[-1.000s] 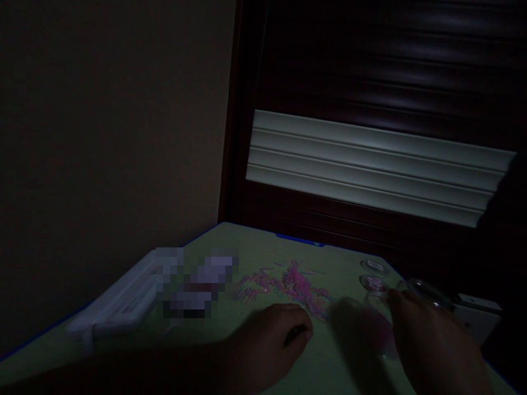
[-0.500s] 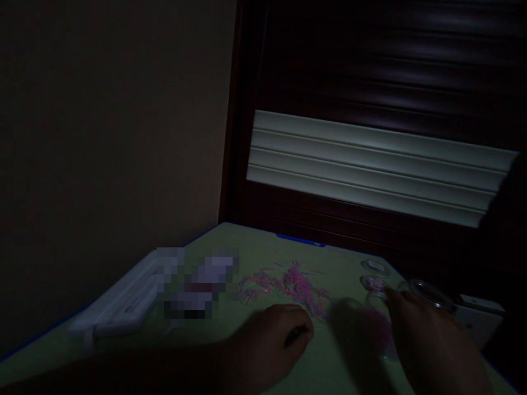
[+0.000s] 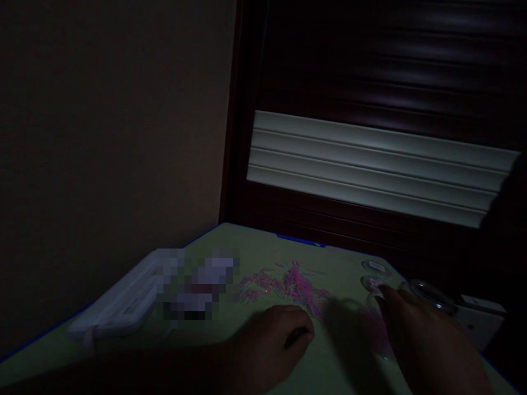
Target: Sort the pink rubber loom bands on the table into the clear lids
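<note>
My left hand (image 3: 280, 343) rests on the table with its fingers curled closed; a dark gap shows between thumb and fingers, and any contents are hidden. Just beyond it lies a loose pile of small, thin pink pieces (image 3: 302, 288), too dim to name. My right hand (image 3: 428, 334) reaches over the right side, its fingers bent together and the tips largely out of sight. Partly behind that hand is a clear round container (image 3: 376, 329) with pink contents. By its fingertips is a small clear dish (image 3: 370, 283) holding pale pink pieces.
A clear round lid (image 3: 375, 267) with a label lies at the table's far right. Another clear round container (image 3: 432, 294) and a white box-like object (image 3: 480, 318) are beyond my right hand. A white tray-like object (image 3: 119, 302) lies at left, beside a pixelated item (image 3: 201, 285).
My right hand has shifted slightly left, nearer the small dish. My left hand and the pink pile look the same.
</note>
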A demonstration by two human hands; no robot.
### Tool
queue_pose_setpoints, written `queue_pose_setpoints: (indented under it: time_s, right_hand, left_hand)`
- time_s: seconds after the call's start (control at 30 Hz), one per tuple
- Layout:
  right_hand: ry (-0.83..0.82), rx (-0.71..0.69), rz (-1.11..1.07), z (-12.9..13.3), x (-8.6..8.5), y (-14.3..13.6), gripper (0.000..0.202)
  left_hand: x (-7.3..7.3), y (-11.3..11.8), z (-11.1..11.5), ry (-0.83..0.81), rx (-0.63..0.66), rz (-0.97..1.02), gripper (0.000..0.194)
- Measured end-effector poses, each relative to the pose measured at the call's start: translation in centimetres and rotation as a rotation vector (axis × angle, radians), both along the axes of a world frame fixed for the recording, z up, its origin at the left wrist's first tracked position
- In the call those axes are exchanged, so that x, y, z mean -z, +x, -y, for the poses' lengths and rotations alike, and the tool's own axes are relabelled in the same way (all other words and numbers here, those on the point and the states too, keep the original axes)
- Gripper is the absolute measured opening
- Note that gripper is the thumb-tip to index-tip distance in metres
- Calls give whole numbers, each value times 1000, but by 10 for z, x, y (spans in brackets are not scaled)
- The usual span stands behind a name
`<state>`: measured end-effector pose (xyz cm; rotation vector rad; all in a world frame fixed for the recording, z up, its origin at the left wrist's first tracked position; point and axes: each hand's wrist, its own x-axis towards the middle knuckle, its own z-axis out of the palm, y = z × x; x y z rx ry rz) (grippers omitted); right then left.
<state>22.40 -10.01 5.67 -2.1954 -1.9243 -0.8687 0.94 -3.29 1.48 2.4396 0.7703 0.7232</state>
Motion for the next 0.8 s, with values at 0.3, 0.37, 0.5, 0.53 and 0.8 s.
queue_pose_setpoints:
  time_s: [0.3,0.37,0.5,0.53,0.8]
  right_hand:
    - [-54,-291,-136,-7,8,-9,26]
    - [-90,-349,-178,-11,10,-13,24]
    - [-151,-494,-194,-15,15,-20,26]
    - [-173,-516,-200,-15,16,-21,27]
    - [-301,-616,-159,-16,28,-28,22]
  left_hand:
    - [3,0,-2,7,13,4,12]
    - [3,0,-1,7,10,11,13]
    - [2,0,-1,-1,2,16,13]
    - [2,0,-1,-1,4,14,13]
    - [3,0,-2,11,13,7,13]
